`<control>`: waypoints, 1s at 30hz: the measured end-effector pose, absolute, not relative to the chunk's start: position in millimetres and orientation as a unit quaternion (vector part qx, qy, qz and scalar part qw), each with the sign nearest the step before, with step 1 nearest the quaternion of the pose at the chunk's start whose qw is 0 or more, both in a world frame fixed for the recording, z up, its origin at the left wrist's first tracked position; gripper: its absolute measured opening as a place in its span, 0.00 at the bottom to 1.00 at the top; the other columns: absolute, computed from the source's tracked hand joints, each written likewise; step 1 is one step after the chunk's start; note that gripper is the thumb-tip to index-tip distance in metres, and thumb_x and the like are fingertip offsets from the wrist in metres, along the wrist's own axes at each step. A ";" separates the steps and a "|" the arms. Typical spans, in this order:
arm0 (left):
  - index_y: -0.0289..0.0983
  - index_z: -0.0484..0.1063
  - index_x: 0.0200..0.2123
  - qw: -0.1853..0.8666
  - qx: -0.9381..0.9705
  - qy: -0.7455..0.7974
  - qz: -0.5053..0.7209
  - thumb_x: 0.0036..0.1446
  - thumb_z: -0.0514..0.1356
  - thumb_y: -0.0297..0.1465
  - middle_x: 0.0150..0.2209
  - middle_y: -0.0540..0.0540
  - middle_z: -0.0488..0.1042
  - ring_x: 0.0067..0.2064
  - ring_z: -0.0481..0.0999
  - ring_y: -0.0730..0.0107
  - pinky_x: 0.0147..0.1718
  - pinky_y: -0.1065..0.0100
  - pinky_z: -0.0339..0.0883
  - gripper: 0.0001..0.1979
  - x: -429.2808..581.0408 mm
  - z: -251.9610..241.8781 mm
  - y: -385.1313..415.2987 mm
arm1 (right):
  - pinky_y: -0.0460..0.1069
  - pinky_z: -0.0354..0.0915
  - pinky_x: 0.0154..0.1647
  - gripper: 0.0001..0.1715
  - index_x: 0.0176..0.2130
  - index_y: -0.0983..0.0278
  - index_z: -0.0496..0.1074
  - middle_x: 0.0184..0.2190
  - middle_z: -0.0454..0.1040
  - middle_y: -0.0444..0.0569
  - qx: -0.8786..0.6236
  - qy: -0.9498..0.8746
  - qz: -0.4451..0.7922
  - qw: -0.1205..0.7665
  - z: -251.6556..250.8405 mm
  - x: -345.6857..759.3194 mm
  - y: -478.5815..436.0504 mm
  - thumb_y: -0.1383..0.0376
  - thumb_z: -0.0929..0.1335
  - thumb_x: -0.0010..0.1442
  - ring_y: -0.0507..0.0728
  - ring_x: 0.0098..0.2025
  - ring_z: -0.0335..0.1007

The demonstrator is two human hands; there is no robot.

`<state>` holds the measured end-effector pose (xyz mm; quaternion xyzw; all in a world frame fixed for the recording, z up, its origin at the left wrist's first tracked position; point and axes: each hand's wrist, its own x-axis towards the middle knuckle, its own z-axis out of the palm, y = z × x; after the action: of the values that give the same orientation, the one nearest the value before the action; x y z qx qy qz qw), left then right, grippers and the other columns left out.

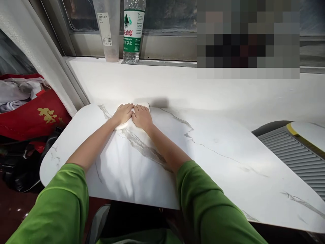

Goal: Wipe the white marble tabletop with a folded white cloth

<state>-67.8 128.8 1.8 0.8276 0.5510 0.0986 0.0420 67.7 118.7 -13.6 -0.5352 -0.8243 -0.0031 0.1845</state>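
A folded white cloth (122, 126) lies against the marbled white tabletop (203, 162), close to the edge by the wall. Pressing down on its left part is my left hand (124, 114), fingers bent over the fabric. My right hand (142, 117) grips the cloth right beside it, and the two hands touch at the thumbs. Most of the cloth is hidden under my palms; a bit of its edge shows past the right fingertips. Both arms reach forward in green sleeves.
On the window ledge stand a clear plastic cup (111, 40) with a label and a water bottle (132, 37). A red bag (33, 115) is at the left near a pale curtain (38, 44). A grey ridged surface (291, 152) lies beyond the table at right.
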 end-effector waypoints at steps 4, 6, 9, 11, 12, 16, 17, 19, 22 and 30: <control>0.32 0.58 0.66 0.035 0.821 0.562 0.092 0.66 0.42 0.29 0.69 0.40 0.58 0.71 0.55 0.62 0.69 0.53 0.44 0.27 -70.2 1.8 98.5 | 0.58 0.48 0.67 0.28 0.61 0.78 0.64 0.63 0.65 0.64 -0.526 -0.831 -0.008 0.180 -13.1 66.9 89.7 0.68 0.56 0.67 0.65 0.66 0.57; 0.31 0.57 0.67 0.037 0.819 0.566 0.086 0.67 0.42 0.29 0.70 0.40 0.57 0.71 0.54 0.62 0.69 0.53 0.43 0.27 -73.0 2.8 76.2 | 0.59 0.48 0.67 0.29 0.62 0.79 0.64 0.64 0.65 0.65 -0.520 -0.834 -0.011 0.182 -13.8 64.6 68.7 0.68 0.56 0.67 0.66 0.66 0.57; 0.31 0.57 0.67 0.040 0.815 0.572 0.081 0.67 0.42 0.30 0.70 0.40 0.57 0.71 0.53 0.62 0.70 0.53 0.43 0.27 -78.4 3.9 33.5 | 0.60 0.49 0.67 0.30 0.63 0.81 0.63 0.64 0.64 0.66 -0.508 -0.840 -0.013 0.190 -14.8 60.3 28.9 0.68 0.56 0.67 0.67 0.66 0.57; 0.31 0.57 0.67 0.035 0.812 0.577 0.083 0.67 0.41 0.30 0.70 0.40 0.57 0.71 0.53 0.62 0.70 0.53 0.42 0.27 -82.6 3.2 -0.6 | 0.61 0.48 0.68 0.31 0.63 0.81 0.62 0.65 0.64 0.66 -0.501 -0.845 -0.005 0.189 -14.1 57.8 -2.7 0.68 0.55 0.67 0.68 0.67 0.56; 0.30 0.57 0.67 0.030 0.810 0.579 0.086 0.67 0.41 0.30 0.69 0.40 0.58 0.71 0.53 0.62 0.70 0.53 0.42 0.27 -85.0 2.3 -18.7 | 0.61 0.48 0.68 0.32 0.64 0.82 0.61 0.65 0.63 0.66 -0.496 -0.848 0.000 0.185 -13.1 56.7 -19.2 0.68 0.55 0.67 0.68 0.67 0.56; 0.29 0.57 0.67 0.017 0.807 0.581 0.102 0.67 0.40 0.31 0.69 0.38 0.58 0.71 0.54 0.60 0.70 0.50 0.43 0.28 -95.8 -1.1 -88.1 | 0.62 0.46 0.70 0.34 0.65 0.83 0.59 0.67 0.59 0.67 -0.449 -0.878 0.010 0.166 -7.7 53.6 -78.7 0.65 0.56 0.67 0.70 0.69 0.53; 0.29 0.57 0.67 0.015 0.806 0.582 0.106 0.68 0.40 0.31 0.69 0.37 0.58 0.71 0.54 0.59 0.70 0.49 0.43 0.28 -98.4 -1.2 -101.3 | 0.63 0.45 0.70 0.35 0.65 0.84 0.59 0.67 0.58 0.68 -0.433 -0.887 0.011 0.161 -6.5 52.7 -89.1 0.64 0.56 0.67 0.71 0.69 0.52; 0.29 0.58 0.66 0.015 0.801 0.589 0.107 0.68 0.40 0.31 0.69 0.37 0.59 0.71 0.55 0.58 0.70 0.48 0.44 0.28 -103.3 -0.2 -118.5 | 0.64 0.44 0.70 0.36 0.65 0.84 0.59 0.67 0.57 0.69 -0.410 -0.900 0.011 0.152 -4.9 50.4 -101.6 0.63 0.57 0.67 0.72 0.69 0.51; 0.28 0.57 0.67 0.029 0.799 0.593 0.093 0.67 0.40 0.31 0.69 0.36 0.58 0.71 0.54 0.58 0.70 0.49 0.43 0.28 -110.0 2.9 -117.0 | 0.65 0.43 0.70 0.35 0.65 0.84 0.59 0.67 0.58 0.70 -0.402 -0.903 0.009 0.153 -4.9 44.3 -96.8 0.63 0.57 0.67 0.73 0.68 0.52; 0.30 0.55 0.68 0.045 0.791 0.607 0.065 0.66 0.41 0.30 0.70 0.39 0.56 0.71 0.53 0.59 0.69 0.51 0.42 0.28 -133.7 6.2 6.2 | 0.59 0.48 0.66 0.29 0.60 0.79 0.65 0.61 0.67 0.66 -0.435 -0.879 -0.002 0.195 -11.9 11.4 20.5 0.68 0.58 0.65 0.67 0.62 0.60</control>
<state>-133.7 6.2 6.2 0.7906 0.6072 0.0651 0.0447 11.4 20.5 -11.9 -0.4351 -0.8791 -0.0021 0.1946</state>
